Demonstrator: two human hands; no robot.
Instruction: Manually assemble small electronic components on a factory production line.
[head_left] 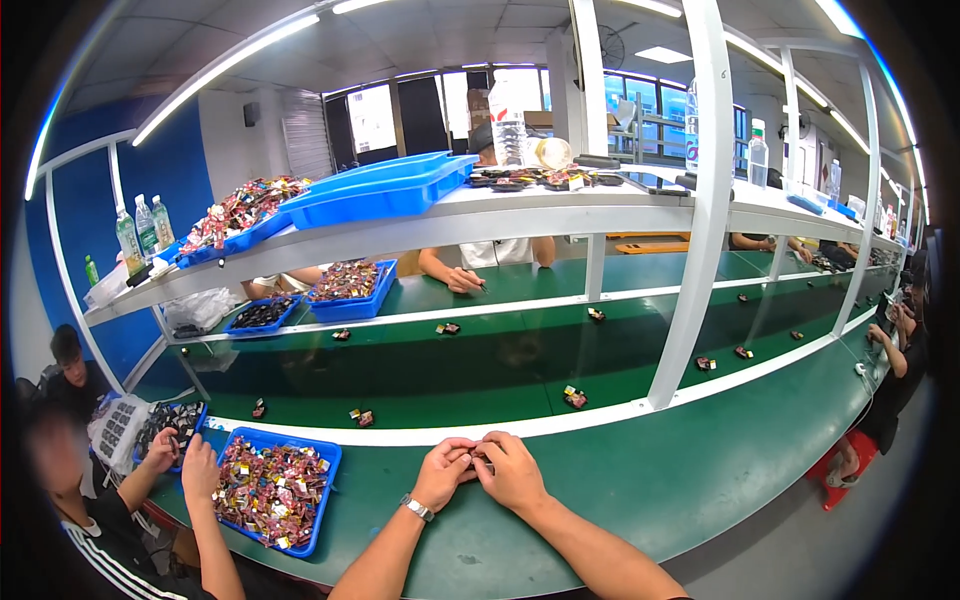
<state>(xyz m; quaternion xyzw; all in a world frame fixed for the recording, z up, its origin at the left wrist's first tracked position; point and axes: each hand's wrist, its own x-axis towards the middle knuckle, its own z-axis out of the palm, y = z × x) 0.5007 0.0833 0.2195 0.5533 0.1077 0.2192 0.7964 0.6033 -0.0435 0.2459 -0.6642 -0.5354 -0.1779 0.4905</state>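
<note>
My left hand (438,482), with a metal watch (418,508) on its wrist, meets my right hand (513,476) over the green worktop (640,470). The fingers of both are bent and pinched together around something small and dark, mostly covered by the fingertips, so its kind cannot be made out. To the left of my hands stands a blue tray (331,480) heaped with small red electronic pieces (272,488) bearing white and yellow bits.
Beyond a white rail (420,436), a green conveyor belt (500,375) carries several small assemblies (575,397). A white post (690,270) rises ahead, supporting a shelf with blue trays (380,190). A co-worker's hand (200,470) is at left; another co-worker's hand (465,281) is across the belt.
</note>
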